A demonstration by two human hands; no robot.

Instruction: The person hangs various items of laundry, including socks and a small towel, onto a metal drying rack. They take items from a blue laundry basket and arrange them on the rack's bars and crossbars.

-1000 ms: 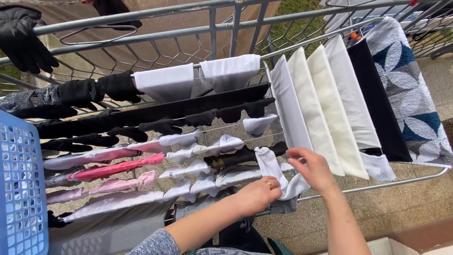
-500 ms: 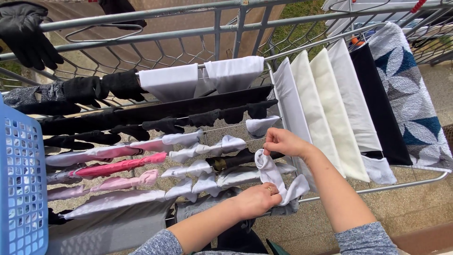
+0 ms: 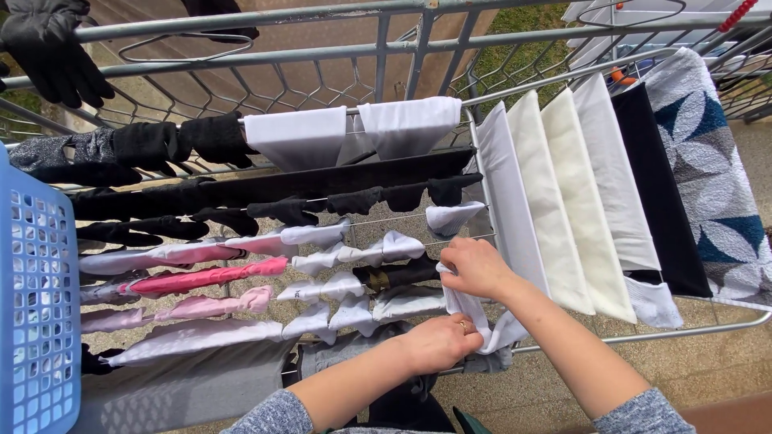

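A metal drying rack (image 3: 563, 341) fills most of the view and is taken here as the landmark. Over its right wing, a patterned towel (image 3: 712, 185) is hung at the outer end, with a black cloth (image 3: 655, 193) beside it and four white cloths (image 3: 563, 201) in a row next to that. Across the rack's far rails, two white garments (image 3: 354, 133) are draped, with black socks (image 3: 161, 145) to their left. On the middle rails, a long black garment (image 3: 322, 185) is spread, and below it pink socks (image 3: 193, 277) and small white socks (image 3: 346, 285) are pinned in rows. A blue laundry basket (image 3: 36, 321) is seen at the rack's left edge. A black glove (image 3: 48, 48) is hung on the railing beyond the rack's far left corner.

At the rack's near right corner, a white sock (image 3: 482, 321) is held over a rail. Its upper end is pinched by the right hand (image 3: 474, 269), fingers closed on the fabric. Its lower part is gripped by the left hand (image 3: 438, 341), curled shut around the cloth.
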